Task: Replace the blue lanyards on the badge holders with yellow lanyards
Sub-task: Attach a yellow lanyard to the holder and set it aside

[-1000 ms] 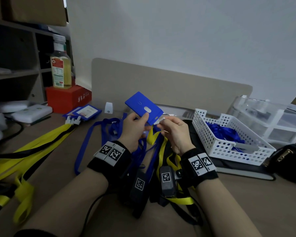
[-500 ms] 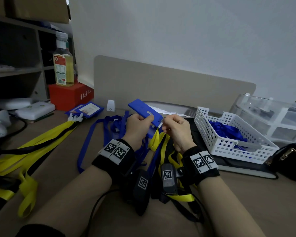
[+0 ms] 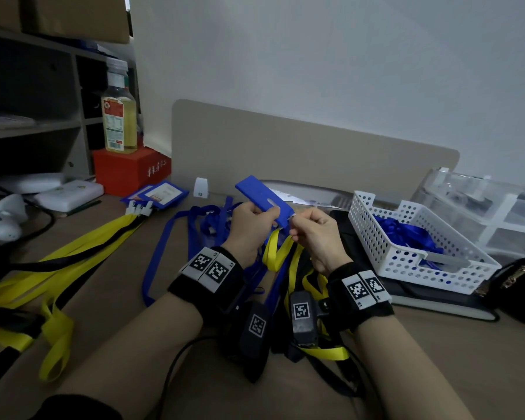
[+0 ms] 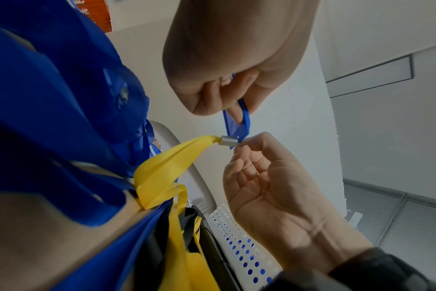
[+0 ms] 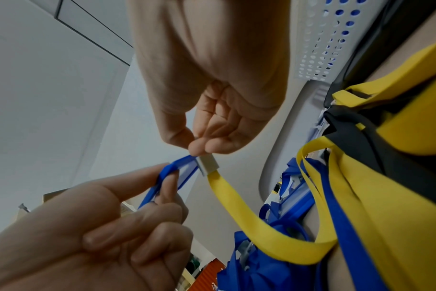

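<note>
A blue badge holder [image 3: 262,199] is held above the desk, and my left hand [image 3: 272,214] grips its near end between thumb and fingers. My right hand [image 3: 294,229] pinches the silver metal clip [image 4: 228,140] of a yellow lanyard [image 3: 273,250] against the holder's slotted end [image 5: 177,169]. In the right wrist view the clip [image 5: 208,163] touches the holder's edge, and the yellow strap [image 5: 236,206] hangs down from it. Loose blue lanyards [image 3: 170,237] lie on the desk under the hands.
A white perforated basket [image 3: 406,262] holding blue lanyards stands to the right, with clear drawers [image 3: 497,213] behind it. Yellow and black lanyards [image 3: 58,262] stretch across the left, clipped to badge holders [image 3: 158,194]. A red box [image 3: 128,174] carries a bottle. A black bag [image 3: 515,283] sits far right.
The badge holder has tipped flatter and come lower. My right hand has brought the yellow lanyard's clip up against the holder's end.
</note>
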### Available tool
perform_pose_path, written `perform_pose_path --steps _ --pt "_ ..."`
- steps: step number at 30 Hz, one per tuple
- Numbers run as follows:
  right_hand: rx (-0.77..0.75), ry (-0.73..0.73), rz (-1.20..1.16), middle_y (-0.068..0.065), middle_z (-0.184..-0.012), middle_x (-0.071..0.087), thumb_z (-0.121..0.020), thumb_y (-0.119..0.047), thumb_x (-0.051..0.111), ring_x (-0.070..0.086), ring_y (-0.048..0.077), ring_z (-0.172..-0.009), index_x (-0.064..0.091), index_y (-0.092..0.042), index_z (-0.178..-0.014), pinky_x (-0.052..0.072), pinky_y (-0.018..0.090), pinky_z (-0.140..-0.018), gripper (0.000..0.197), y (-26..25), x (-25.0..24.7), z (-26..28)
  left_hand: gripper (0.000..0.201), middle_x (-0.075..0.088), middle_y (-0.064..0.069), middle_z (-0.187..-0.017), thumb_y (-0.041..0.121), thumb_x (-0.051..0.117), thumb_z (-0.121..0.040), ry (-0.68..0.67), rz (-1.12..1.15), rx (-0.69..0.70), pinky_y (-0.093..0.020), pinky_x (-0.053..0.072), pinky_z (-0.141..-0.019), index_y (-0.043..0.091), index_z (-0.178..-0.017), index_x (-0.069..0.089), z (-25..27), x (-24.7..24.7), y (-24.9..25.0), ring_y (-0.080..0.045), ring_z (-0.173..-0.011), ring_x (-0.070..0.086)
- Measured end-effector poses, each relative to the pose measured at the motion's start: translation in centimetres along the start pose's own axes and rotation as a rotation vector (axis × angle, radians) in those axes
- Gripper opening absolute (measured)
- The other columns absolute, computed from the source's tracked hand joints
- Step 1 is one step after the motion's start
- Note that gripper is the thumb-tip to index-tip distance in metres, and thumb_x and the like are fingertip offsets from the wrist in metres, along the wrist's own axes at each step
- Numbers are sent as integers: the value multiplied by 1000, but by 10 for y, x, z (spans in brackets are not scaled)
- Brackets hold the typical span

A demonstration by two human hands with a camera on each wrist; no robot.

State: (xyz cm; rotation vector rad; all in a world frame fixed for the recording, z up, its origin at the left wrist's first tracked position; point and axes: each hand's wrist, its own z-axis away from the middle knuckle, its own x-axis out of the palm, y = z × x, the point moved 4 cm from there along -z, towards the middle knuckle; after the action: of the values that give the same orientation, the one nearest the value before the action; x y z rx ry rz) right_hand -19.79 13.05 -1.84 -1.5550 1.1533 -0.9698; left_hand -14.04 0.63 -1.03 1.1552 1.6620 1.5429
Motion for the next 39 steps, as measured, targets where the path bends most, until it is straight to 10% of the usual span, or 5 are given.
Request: perform_pose_path --steps 8,21,29,39 --pt "3 40 36 -2 -52 56 -86 0 61 51 5 -47 58 -10 -67 41 19 -48 22 -3 3 1 18 60 -5 -73 5 60 -89 -8 -3 102 -37 52 -73 14 -74 55 4 3 9 -20 -72 59" --pt "4 -5 66 0 -67 63 -93 -13 57 54 9 -51 64 -6 -81 38 18 -46 16 -10 11 5 20 61 -6 -75 16 62 -91 25 21 126 -41 53 -78 15 -73 55 -2 -3 11 -22 -75 60" --pt "-65 78 -32 -3 -68 51 -88 -7 67 49 -1 -47 58 -7 -99 39 13 -45 14 -11 4 4 15 53 4 -61 18 57 -95 -31 26 122 -9 32 -38 9 -83 55 -1 -4 17 2 -36 45" --pt "69 -121 -88 6 -69 51 -96 -29 54 36 10 -48 59 -11 -87 25 19 -40 21 -10 13 6 25 56 6 -53 25 57 -95 -137 -8 55 -15 35 -43 13 -73 53 -3 -5 17 -5 -42 45"
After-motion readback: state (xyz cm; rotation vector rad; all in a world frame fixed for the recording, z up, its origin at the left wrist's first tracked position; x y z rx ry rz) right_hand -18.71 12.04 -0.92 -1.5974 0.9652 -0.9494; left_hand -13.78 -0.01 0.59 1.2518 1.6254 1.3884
